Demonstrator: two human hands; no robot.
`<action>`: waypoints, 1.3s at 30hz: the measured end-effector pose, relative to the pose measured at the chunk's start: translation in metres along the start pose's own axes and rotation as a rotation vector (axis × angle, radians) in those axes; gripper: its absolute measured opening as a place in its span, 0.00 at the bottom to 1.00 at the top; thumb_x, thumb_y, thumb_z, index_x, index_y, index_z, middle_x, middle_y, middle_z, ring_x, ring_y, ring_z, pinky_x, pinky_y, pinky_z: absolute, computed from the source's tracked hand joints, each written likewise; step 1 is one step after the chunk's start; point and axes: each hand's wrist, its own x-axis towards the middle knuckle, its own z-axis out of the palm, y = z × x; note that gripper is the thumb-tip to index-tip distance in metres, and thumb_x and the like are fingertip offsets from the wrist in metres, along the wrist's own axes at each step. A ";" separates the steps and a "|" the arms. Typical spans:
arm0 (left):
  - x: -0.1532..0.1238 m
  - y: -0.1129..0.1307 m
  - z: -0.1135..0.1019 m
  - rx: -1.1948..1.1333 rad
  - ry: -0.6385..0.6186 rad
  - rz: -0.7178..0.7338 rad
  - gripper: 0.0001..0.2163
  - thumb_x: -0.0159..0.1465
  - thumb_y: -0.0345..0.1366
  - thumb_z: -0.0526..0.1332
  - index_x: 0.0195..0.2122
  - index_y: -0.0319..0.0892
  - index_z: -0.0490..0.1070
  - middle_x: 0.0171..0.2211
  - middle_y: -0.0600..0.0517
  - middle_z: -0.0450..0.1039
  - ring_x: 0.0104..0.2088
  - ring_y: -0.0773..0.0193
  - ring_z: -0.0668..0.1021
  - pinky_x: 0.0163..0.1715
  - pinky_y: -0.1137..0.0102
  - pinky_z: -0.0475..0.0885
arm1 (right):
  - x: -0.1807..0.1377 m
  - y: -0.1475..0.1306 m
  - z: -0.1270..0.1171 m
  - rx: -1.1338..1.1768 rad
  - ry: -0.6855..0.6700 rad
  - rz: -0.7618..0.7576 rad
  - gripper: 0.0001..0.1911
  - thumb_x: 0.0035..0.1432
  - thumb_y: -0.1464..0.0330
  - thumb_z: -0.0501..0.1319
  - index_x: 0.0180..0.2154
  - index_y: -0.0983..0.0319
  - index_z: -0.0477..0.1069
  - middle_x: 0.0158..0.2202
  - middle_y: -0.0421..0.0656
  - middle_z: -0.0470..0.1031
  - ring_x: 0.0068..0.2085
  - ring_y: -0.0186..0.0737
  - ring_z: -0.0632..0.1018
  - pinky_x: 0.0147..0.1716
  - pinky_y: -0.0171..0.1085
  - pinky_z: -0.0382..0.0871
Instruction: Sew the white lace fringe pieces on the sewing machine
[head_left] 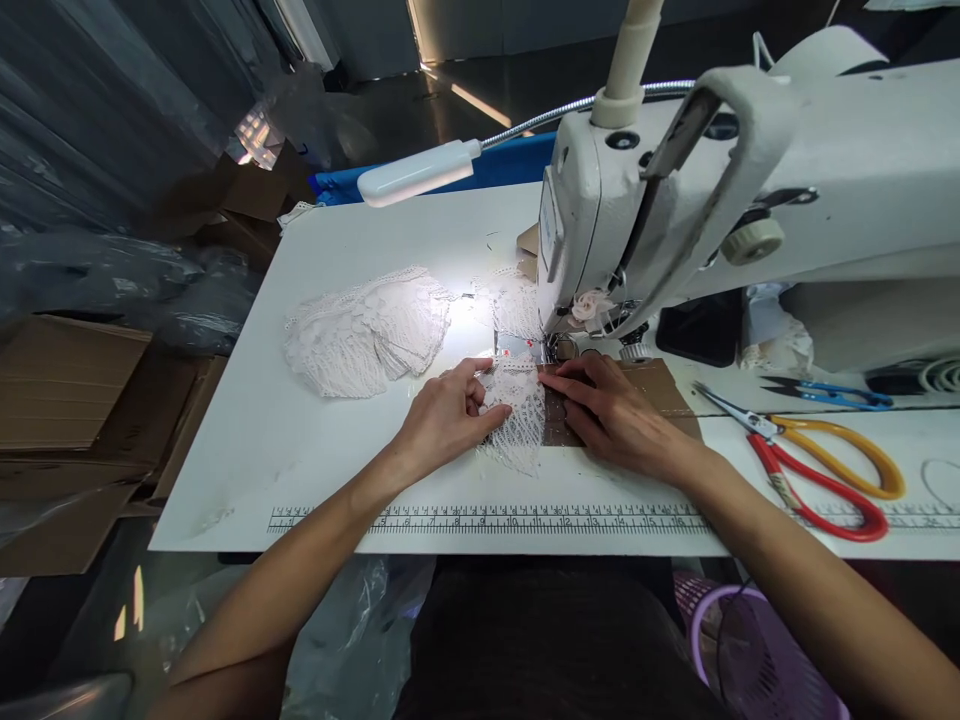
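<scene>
A white lace piece [517, 415] lies under the front of the white sewing machine [581, 215], its upper edge at the presser foot. My left hand [450, 410] grips its left side, with the thumb on top and the other fingers partly curled. My right hand [619, 415] rests with fingers stretched out on a brown card [664, 385], fingertips at the lace's right edge. More white lace [514, 303] sits behind the presser foot. To the left is a heap of white lace pieces [367, 330].
Red-and-yellow-handled scissors [817, 465] and blue thread snips [832, 393] lie at the right. A printed ruler [487, 520] runs along the front edge. A lamp [420, 172] hangs over the table [247, 440]. Cardboard boxes [75, 385] stand left; a purple basket [757, 650] is below.
</scene>
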 end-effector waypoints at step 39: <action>-0.006 -0.001 -0.002 -0.014 0.005 0.085 0.24 0.63 0.36 0.59 0.60 0.37 0.59 0.32 0.53 0.72 0.28 0.67 0.74 0.27 0.71 0.69 | -0.006 -0.003 -0.004 -0.122 -0.070 -0.110 0.20 0.63 0.74 0.54 0.53 0.56 0.74 0.51 0.52 0.67 0.53 0.54 0.70 0.48 0.55 0.74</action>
